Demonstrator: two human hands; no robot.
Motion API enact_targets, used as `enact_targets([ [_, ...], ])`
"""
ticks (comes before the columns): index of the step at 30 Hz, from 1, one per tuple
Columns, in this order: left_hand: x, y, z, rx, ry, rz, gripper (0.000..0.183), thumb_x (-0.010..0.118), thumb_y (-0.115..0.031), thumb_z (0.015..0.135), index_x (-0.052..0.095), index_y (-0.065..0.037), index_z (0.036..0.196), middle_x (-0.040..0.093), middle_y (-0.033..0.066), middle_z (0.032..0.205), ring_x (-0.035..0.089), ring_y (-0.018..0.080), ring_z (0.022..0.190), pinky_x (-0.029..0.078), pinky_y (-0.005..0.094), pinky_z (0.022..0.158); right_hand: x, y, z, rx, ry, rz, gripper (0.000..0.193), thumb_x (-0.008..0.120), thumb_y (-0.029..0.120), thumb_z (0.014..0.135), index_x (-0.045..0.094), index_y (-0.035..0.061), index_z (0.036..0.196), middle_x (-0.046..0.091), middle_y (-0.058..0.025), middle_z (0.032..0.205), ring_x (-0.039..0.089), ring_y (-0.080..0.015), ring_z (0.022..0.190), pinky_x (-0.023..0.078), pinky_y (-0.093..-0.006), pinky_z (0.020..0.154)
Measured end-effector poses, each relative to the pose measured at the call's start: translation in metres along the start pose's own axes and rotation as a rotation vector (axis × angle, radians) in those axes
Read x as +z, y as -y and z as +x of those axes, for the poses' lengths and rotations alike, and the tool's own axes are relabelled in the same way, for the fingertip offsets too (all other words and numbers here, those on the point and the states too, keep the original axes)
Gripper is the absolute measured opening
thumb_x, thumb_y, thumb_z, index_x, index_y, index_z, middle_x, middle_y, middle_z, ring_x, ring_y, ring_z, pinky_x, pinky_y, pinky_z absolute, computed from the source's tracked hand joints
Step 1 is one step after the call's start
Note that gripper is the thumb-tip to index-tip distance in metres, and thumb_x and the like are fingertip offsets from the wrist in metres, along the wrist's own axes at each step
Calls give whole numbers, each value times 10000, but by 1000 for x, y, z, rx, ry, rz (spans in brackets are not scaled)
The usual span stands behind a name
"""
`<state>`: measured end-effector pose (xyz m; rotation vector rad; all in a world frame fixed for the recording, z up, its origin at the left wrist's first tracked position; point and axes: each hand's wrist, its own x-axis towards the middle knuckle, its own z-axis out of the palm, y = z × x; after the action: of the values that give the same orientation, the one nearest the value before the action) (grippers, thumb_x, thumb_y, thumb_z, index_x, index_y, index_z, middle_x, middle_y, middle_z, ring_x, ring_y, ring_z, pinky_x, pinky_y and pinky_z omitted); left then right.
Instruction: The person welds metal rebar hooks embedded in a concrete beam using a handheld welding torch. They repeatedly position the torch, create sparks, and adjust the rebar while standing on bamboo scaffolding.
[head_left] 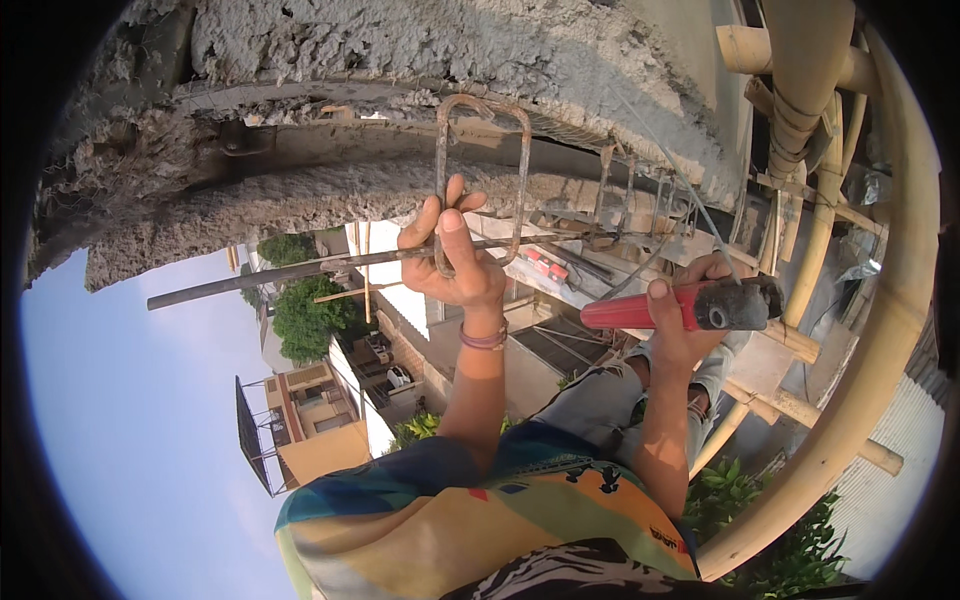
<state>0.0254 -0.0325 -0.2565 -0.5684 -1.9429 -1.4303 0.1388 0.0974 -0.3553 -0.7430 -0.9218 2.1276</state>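
Rust brown mottles the bent steel stirrup [525,150], with darker brown on the straight rod [240,284]; the tool [625,312] here before me shows bright red with a dull grey end. The wristband [483,342] is maroon. Blocks of teal, mustard, olive and orange pattern the worker's shirt [420,530], above grey-blue trousers [590,400]. Bamboo [912,280] glows pale yellow, concrete [400,40] ash grey, trees [310,312] deep green, a house wall [322,460] orange-tan, the sky [130,400] light blue.
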Motion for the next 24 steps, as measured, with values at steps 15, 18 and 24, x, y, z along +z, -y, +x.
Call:
enact_targets([
  [15,3,6,0,19,49,-148,184,586,17,948,584,116,1103,670,305,1051,704,344,991,626,452,846,71,44,38,-106,-159,-629,820,955,439,646,521,-29,1161,594,-123,1063,602,-221,983,477,-333,924],
  [18,2,10,0,68,77,-149,191,591,18,948,578,115,1112,680,300,1046,706,334,984,624,426,837,59,49,25,-209,-258,-713,842,962,421,642,506,-38,1181,595,-124,1099,594,-219,989,467,-323,925],
  [24,4,8,2,72,80,-145,185,595,21,943,582,109,1105,694,291,1036,717,310,950,617,392,823,78,37,33,-329,79,-1016,755,933,345,651,521,-14,1173,607,-175,1041,620,-349,958,486,-418,845],
])
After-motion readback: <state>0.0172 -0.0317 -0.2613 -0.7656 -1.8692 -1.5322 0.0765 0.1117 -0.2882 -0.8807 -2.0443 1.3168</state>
